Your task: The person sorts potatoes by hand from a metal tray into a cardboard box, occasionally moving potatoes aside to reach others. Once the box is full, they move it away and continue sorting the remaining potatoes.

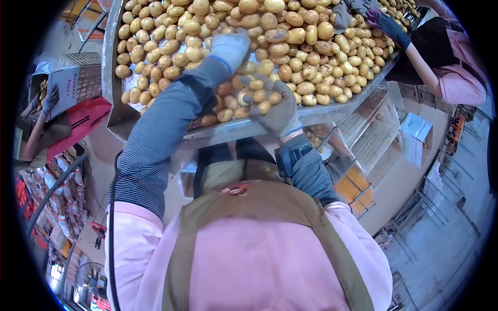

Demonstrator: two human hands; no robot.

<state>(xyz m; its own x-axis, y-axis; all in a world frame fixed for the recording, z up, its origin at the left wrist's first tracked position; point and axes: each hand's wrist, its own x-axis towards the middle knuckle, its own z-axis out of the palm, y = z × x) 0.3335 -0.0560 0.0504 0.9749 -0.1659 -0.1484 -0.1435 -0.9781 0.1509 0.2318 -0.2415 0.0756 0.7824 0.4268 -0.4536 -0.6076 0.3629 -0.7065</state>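
Note:
Many yellow-brown potatoes lie heaped across a metal-edged sorting table. My left hand, in a pale grey glove, reaches over the heap among the potatoes. Its fingers point away and are smeared, so their grip is hidden. Close to the table's near edge, my right hand is turned palm up in a grey glove. Several small potatoes rest in it, with the fingers curled around them. My forearms wear dark striped sleeves.
On the right, a co-worker's dark gloved hand reaches onto the same heap. At left, another person's gloved hands are by a white carton. Plastic crates stand below the table at right; filled sacks are lower left.

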